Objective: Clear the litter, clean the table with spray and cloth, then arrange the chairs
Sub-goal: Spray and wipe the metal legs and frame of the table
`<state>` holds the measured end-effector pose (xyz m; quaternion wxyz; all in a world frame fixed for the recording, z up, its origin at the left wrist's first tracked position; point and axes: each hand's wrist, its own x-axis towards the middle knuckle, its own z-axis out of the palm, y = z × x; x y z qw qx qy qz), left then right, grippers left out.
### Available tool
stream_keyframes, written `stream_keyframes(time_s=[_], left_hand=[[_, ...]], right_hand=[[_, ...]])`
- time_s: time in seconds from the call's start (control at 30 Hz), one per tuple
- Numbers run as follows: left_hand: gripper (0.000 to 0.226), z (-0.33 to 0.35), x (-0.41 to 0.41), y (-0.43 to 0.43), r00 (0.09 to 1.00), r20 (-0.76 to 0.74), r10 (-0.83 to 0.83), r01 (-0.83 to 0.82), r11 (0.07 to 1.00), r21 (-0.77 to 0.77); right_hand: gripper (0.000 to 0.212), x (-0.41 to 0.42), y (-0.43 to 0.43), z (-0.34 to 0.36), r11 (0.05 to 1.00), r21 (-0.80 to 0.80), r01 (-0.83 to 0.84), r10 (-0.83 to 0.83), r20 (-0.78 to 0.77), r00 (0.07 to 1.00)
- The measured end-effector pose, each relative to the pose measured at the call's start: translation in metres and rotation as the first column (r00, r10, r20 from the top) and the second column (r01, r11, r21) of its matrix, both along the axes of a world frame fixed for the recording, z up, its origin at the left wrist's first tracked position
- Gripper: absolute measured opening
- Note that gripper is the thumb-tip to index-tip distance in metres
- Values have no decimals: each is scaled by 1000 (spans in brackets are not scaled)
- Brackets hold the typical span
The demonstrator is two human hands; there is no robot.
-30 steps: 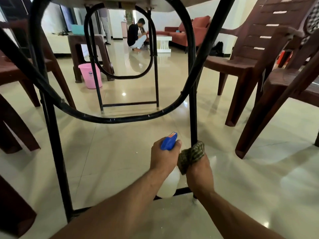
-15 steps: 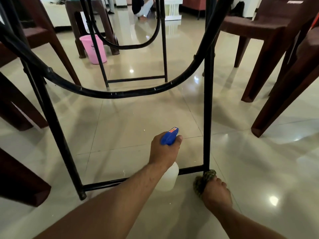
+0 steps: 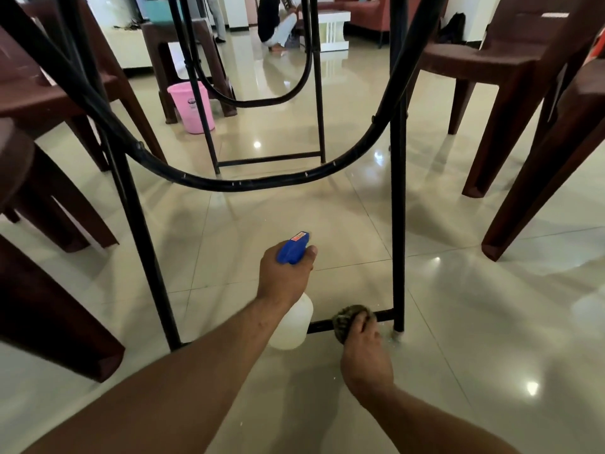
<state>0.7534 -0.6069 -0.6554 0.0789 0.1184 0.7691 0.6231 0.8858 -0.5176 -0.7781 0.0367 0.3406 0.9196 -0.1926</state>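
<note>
Table frame (image 3: pixel 398 198) is what's in shot here, seen from down low: black metal legs with a curved brace sagging between them and a low crossbar (image 3: pixel 322 326) running along just above the floor. Right hand (image 3: pixel 365 352) has its fingers curled over a bunched-up dark cloth (image 3: pixel 343 319) and is pressing it onto that crossbar, just beside the right leg's foot. Left hand (image 3: pixel 284 276) is wrapped round the neck of a spray bottle (image 3: pixel 292 326), thumb up by the blue trigger head, white body hanging below the wrist and covering part of the crossbar. Can't tell if a finger is actually on the trigger.

Brown plastic chairs (image 3: pixel 510 80) stand on both sides of the frame, a couple on the right and more on the left, their legs on the glossy tile floor (image 3: pixel 474 322). Further back there's a pink bucket (image 3: pixel 192 106) next to a brown stool, and way across the room a person (image 3: pixel 273 22) crouches near a white low table.
</note>
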Motion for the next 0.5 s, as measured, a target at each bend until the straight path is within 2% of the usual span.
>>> stream_keyframes(time_s=[0.07, 0.13, 0.2, 0.3, 0.37, 0.5], left_hand=[[34, -3, -4, -8, 1000, -1, 16, -16, 1000, -6], [48, -4, -1, -14, 1000, 18, -8, 9, 1000, -27], [57, -5, 4, -19, 997, 55, -62, 67, 993, -94], [37, 5, 27, -25, 982, 109, -154, 176, 957, -232], [34, 31, 48, -28, 975, 137, -175, 209, 933, -293], [32, 78, 98, -40, 966, 152, -211, 249, 914, -319]], right_hand=[[73, 3, 1, 8, 954, 15, -300, 299, 48, 953], [75, 10, 8, 25, 814, 61, -577, 562, 165, 810], [77, 14, 20, 49, 739, 133, -660, 620, 249, 744], [74, 31, 36, 94, 827, 134, -546, 513, 219, 830], [70, 49, 44, 130, 892, 111, -439, 417, 178, 891], [72, 91, 33, 195, 983, 31, -180, 176, 116, 978]])
